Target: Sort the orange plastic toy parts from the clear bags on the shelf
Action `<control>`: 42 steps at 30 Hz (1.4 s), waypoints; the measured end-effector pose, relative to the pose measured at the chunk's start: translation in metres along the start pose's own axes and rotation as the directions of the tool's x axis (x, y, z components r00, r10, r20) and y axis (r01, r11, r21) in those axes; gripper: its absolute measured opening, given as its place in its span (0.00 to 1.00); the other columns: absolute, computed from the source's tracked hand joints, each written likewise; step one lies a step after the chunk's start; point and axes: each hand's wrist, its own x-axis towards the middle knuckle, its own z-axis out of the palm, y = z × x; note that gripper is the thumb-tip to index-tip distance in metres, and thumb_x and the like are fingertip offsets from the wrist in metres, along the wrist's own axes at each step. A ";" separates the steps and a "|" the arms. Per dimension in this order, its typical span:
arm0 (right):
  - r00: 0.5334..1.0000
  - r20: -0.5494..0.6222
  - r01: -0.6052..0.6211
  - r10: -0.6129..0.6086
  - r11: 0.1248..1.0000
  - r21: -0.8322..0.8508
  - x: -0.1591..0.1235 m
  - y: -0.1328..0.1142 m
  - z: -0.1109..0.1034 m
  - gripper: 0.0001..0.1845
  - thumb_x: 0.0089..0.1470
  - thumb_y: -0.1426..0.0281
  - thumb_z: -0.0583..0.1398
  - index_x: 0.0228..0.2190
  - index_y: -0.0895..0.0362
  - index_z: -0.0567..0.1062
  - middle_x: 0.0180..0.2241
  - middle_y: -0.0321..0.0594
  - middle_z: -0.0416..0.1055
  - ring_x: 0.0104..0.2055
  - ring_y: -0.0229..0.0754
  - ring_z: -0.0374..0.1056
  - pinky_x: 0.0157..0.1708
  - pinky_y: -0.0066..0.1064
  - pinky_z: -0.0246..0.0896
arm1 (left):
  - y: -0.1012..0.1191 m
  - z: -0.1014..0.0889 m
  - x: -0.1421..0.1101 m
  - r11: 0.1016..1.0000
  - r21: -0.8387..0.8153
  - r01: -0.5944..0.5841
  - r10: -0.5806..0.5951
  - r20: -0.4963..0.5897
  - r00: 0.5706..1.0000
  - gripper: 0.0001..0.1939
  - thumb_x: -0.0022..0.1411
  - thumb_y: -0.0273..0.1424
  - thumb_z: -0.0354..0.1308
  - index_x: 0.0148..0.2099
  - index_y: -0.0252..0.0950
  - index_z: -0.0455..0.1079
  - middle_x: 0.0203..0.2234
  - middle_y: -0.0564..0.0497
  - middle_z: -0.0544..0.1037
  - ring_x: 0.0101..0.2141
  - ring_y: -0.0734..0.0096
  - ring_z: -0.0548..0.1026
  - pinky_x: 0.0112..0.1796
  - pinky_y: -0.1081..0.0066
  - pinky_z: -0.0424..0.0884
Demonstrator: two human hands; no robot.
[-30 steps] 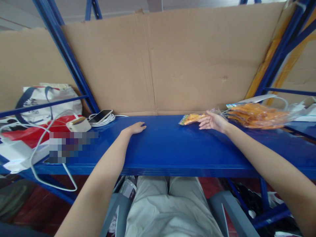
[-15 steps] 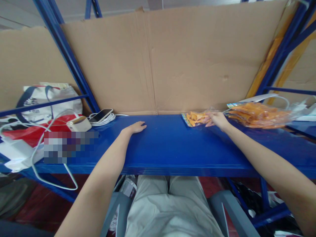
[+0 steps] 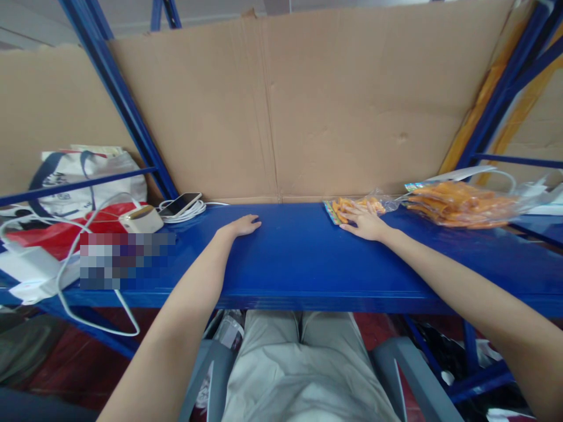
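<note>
Right hand [image 3: 361,224] has shifted left onto the small orange packet [image 3: 340,206], right of frame centre; fingers spread, no grip visible, probably flattening it. Left hand [image 3: 245,225] lies loose, ungripping, on the blue shelf [image 3: 290,258], centre-left, likely just resting.

The head-worn camera looks forward and down across the shelf [image 3: 290,258].

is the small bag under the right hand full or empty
Not empty: orange contents show through the clear small bag, around the right hand. How full, I cannot tell.
</note>
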 end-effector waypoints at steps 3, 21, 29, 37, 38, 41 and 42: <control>0.999 0.034 -0.010 0.012 0.998 -0.057 0.001 -0.001 -0.001 0.29 0.65 0.55 0.48 0.59 0.54 0.71 0.64 0.47 0.62 0.68 0.60 0.52 0.63 0.70 0.39 | 0.001 0.000 0.001 1.000 -0.008 0.000 0.000 -0.008 1.000 0.35 0.66 0.42 0.42 0.69 0.30 0.57 0.67 0.43 0.57 0.67 0.60 0.55 0.64 0.67 0.53; 0.999 -0.044 -0.022 0.008 0.949 -0.314 0.002 -0.009 -0.011 0.20 0.62 0.69 0.51 0.48 0.58 0.78 0.50 0.51 0.77 0.53 0.53 0.71 0.64 0.62 0.37 | 0.002 -0.002 -0.003 1.000 -0.001 -0.012 0.012 -0.009 1.000 0.34 0.66 0.41 0.42 0.69 0.31 0.57 0.67 0.44 0.58 0.67 0.60 0.56 0.65 0.65 0.52; 0.999 -0.010 -0.048 0.047 0.942 -0.332 0.003 -0.008 -0.014 0.22 0.57 0.78 0.49 0.41 0.60 0.81 0.41 0.55 0.79 0.50 0.53 0.73 0.58 0.48 0.59 | -0.002 0.001 0.001 1.000 0.013 -0.025 0.025 -0.017 1.000 0.34 0.66 0.43 0.42 0.69 0.32 0.58 0.67 0.45 0.59 0.67 0.61 0.57 0.63 0.68 0.54; 0.991 0.017 -0.129 0.136 0.964 -0.231 0.001 -0.012 -0.023 0.20 0.58 0.80 0.50 0.40 0.62 0.81 0.42 0.58 0.78 0.51 0.55 0.72 0.47 0.40 0.69 | 0.001 0.000 -0.001 1.000 -0.005 -0.025 0.025 -0.013 1.000 0.34 0.66 0.41 0.43 0.69 0.30 0.58 0.67 0.43 0.59 0.67 0.61 0.57 0.64 0.68 0.53; 0.991 0.019 -0.126 0.135 0.961 -0.244 0.001 -0.012 -0.023 0.20 0.58 0.80 0.50 0.41 0.62 0.81 0.42 0.57 0.78 0.50 0.54 0.73 0.46 0.39 0.70 | 0.002 -0.001 -0.001 1.000 -0.010 -0.023 0.023 -0.014 1.000 0.34 0.66 0.40 0.43 0.69 0.30 0.58 0.67 0.43 0.59 0.67 0.61 0.57 0.64 0.68 0.53; 0.991 0.027 -0.117 0.128 0.961 -0.249 0.000 -0.013 -0.025 0.23 0.58 0.80 0.48 0.46 0.62 0.79 0.45 0.56 0.78 0.46 0.53 0.75 0.43 0.40 0.71 | 0.004 -0.001 -0.003 0.999 -0.034 -0.028 0.027 -0.032 0.999 0.33 0.66 0.39 0.44 0.68 0.29 0.59 0.66 0.43 0.60 0.66 0.61 0.59 0.64 0.68 0.54; 0.991 0.030 -0.121 0.131 0.964 -0.237 -0.001 -0.014 -0.026 0.24 0.58 0.80 0.48 0.47 0.63 0.78 0.46 0.57 0.78 0.45 0.54 0.76 0.42 0.40 0.71 | 0.005 -0.001 -0.003 0.999 -0.043 -0.032 0.030 -0.044 0.999 0.32 0.66 0.39 0.44 0.68 0.29 0.60 0.66 0.43 0.61 0.66 0.61 0.60 0.64 0.68 0.55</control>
